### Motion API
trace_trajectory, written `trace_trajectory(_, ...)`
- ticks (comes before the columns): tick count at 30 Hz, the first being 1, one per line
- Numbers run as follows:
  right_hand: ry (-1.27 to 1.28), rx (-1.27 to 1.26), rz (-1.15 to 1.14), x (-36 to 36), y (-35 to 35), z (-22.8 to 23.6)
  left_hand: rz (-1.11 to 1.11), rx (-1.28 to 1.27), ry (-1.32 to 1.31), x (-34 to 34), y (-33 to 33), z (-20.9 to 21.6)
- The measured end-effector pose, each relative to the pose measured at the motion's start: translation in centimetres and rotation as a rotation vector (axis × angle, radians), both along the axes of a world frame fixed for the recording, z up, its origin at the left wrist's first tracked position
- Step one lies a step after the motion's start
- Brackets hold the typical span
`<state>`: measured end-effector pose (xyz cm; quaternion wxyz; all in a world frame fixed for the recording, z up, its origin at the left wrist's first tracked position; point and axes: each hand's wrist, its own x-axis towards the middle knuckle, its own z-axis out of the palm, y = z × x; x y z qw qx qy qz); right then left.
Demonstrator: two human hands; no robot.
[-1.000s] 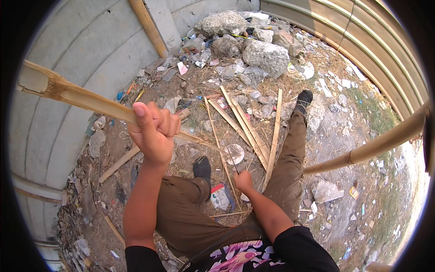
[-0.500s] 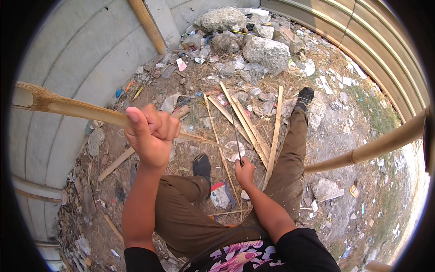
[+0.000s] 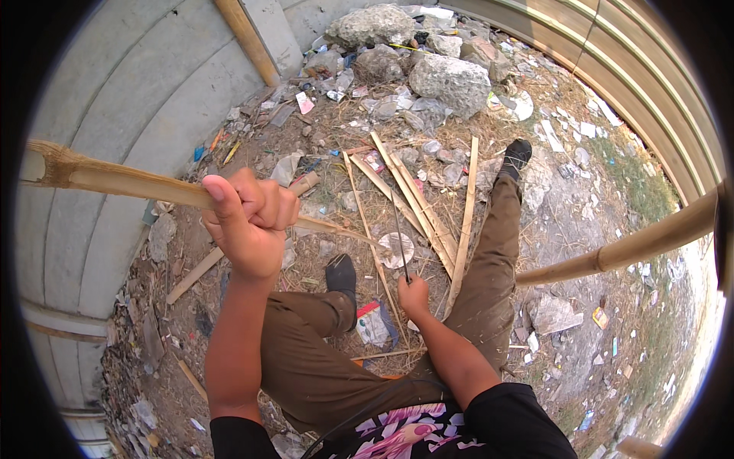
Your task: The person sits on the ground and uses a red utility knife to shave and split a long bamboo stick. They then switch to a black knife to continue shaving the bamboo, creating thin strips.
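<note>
- Brown-trousered legs (image 3: 489, 268) spread wide over the littered ground (image 3: 566, 367), each ending in a dark shoe.
- A torn white, red and blue bag (image 3: 372, 325) lies on the ground between them, just beside the left foot.
- The right hand (image 3: 414, 297) has its grip clenched around the near end of a thin dark tool (image 3: 404, 256), which points away from the body.
- The left hand (image 3: 252, 226) has its grip wrapped around a split bamboo piece (image 3: 138, 179), thumb uppermost.
- That piece slants from the ground's left edge, by the wall, down toward the middle; I cannot tell whether its lower tip touches anything.
- A pale round disc (image 3: 389, 255) lies near that tip.
- Beyond it, bamboo strips (image 3: 440, 229) lie fanned out on the ground.
- A thick bamboo pole (image 3: 612, 256) slants in over the ground's right edge.
- Big rocks (image 3: 449, 83) sit among rubbish at the far edge, between a grey wall (image 3: 153, 92) and a ribbed fence (image 3: 650, 84).
</note>
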<state>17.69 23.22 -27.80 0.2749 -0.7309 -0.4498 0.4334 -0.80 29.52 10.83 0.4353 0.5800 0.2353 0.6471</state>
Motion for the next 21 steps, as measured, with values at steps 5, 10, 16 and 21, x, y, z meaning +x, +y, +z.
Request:
trace_trajectory(5, -0.192, -0.186, 0.195, 0.6, -0.7, -1.6, -0.002, 0.012, 0.003, 0.1, -0.2, -0.1)
trace_trajectory(10, -0.165, 0.013, 0.100, -0.3, -1.0, -0.9, 0.002, 0.021, -0.007, -0.4, -0.1, -0.3)
trace_trajectory(16, -0.025, 0.195, 0.019, -0.6, -0.2, 1.1, 0.004, 0.005, -0.018, -0.6, -0.3, -0.1)
trace_trajectory(21, -0.263, -0.049, 0.174, 0.7, -1.2, -3.5, 0.011, 0.031, 0.000, -0.2, -0.4, -0.3)
